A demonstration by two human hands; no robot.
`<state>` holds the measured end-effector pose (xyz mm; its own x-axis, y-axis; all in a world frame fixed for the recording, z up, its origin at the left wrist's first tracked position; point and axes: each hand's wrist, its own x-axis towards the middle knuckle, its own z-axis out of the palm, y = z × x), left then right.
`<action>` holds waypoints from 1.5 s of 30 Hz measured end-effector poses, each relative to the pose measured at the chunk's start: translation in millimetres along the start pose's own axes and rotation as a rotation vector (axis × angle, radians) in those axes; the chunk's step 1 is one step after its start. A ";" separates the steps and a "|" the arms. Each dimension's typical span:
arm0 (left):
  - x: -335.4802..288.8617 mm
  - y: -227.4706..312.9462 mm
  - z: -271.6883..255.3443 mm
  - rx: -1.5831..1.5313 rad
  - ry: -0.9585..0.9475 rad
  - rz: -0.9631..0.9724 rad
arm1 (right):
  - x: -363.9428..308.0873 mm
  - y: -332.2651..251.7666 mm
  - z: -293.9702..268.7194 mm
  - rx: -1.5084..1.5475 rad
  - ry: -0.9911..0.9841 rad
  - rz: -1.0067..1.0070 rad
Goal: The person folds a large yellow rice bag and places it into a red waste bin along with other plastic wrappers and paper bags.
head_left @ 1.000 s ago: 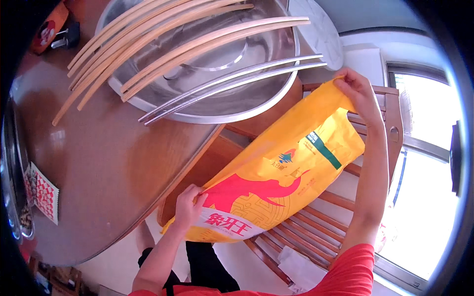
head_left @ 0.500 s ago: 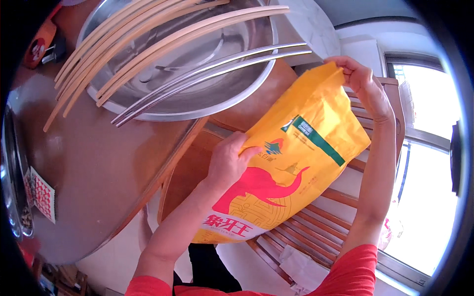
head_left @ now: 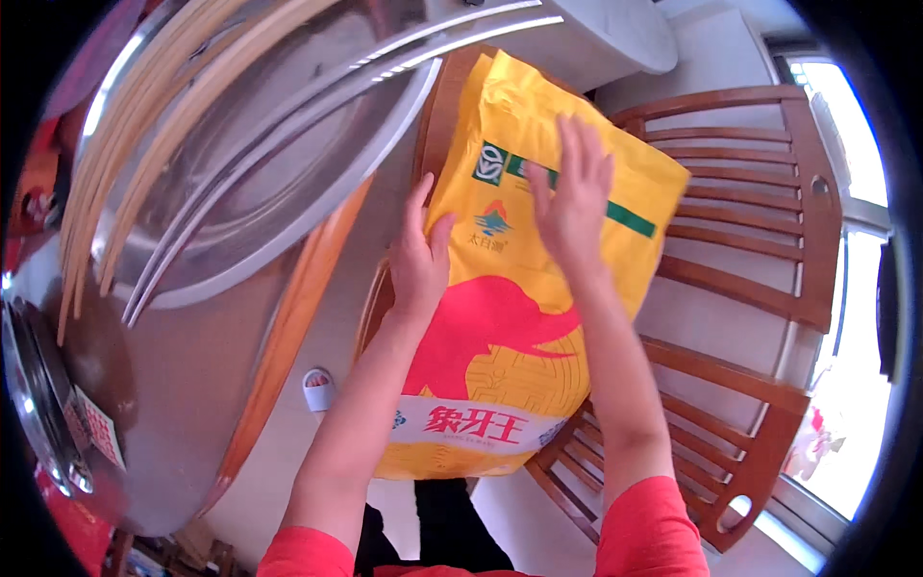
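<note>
Yellow bag (head_left: 500, 337) with a big red elephant on it, right up front, leaning between the table edge and the chairs. Looks kinda soft and creased near the top. No view of anything under the bottom end, so can't vouch for the support down there.

Left hand (head_left: 421, 260) loosely open at the left edge, thumb apart from the fingers, no real clamp visible. Right hand (head_left: 572, 197) spread out over the front by the green stripe, a bit blurry, not gripping anything. Can't tell firm contact from just hovering.

Main worry imo: a slide or a twist. No fist around a fold, slick-looking surface, so could easily lose the bag downward or sideways. Could also spill if unsealed up top; can't make out the closure from here.

Bit further out: wooden chair (head_left: 740, 290) on the right, just beside the bag. Could snag a corner on those slats if dragged that way.

Over on the left, table (head_left: 192, 385) with a big metal basin (head_left: 317, 183) near the edge. Wooden chopsticks (head_left: 144, 106) lying across it, plus metal chopsticks (head_left: 481, 36) poking past the rim toward the bag's top corner. Probably the sneaky hazard: swing the bag up and left, clip those tips, hello clatter.

Farther back, bright window (head_left: 856, 317). Could mean glare and a misjudged edge, but low on the list.
</note>
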<state>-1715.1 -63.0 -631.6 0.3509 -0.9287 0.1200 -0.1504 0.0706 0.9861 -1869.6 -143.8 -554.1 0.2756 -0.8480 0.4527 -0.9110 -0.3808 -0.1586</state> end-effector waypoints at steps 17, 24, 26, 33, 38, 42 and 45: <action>9.0 -58.3 56.2 0.973 -0.583 0.570 | -153.4 62.6 88.2 0.014 -0.204 0.270; 10.6 -75.9 64.0 1.027 -0.562 0.589 | -141.1 167.5 72.0 -0.244 -0.117 0.400; 14.0 -79.1 62.2 1.000 -0.541 0.598 | -146.4 177.8 84.8 -0.259 -0.118 0.426; 12.2 -80.0 60.4 1.007 -0.522 0.600 | -156.5 182.6 99.4 -0.179 -0.106 0.441; 10.2 -80.6 70.4 0.992 -0.502 0.639 | -154.8 186.5 60.7 -0.025 -0.163 0.476; 16.8 -80.6 48.5 1.055 -0.482 0.628 | -193.6 83.0 -44.7 0.007 -0.202 0.455; 12.5 -83.5 58.6 0.998 -0.468 0.653 | -272.7 32.0 -66.3 -0.026 -0.352 0.532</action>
<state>-1752.3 -101.9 -719.2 -0.3759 -0.8786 0.2947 -0.8672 0.4456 0.2222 -1994.2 99.7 -624.5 -0.1358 -0.9907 0.0015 -0.9571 0.1308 -0.2586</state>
